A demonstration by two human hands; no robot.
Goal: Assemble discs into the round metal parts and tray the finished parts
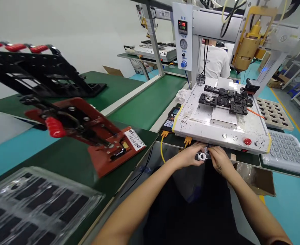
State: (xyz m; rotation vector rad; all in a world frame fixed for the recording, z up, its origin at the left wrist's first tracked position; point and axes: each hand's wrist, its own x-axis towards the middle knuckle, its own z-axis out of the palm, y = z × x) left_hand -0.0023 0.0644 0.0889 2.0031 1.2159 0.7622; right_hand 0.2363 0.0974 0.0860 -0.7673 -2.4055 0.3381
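My left hand (190,156) is closed around a small black part with a silver ring (202,156), in front of the machine's edge. My right hand (220,160) is closed right beside it, with its fingertips at a small shiny piece (205,149) at the upper edge of that part. Whether this piece is loose or joined to the black part, I cannot tell. Just beyond both hands stands the white dispensing machine (196,122). On its bed lies a black fixture (228,98), with a silver ring piece (209,99) in its left block.
Left of me are a red toggle press (99,160) and a clear tray of dark parts (63,190). A black rack (50,75) stands behind. At right lie a clear tray of round pieces (285,148) and a beige tray (287,126). A person in white (213,61) sits beyond.
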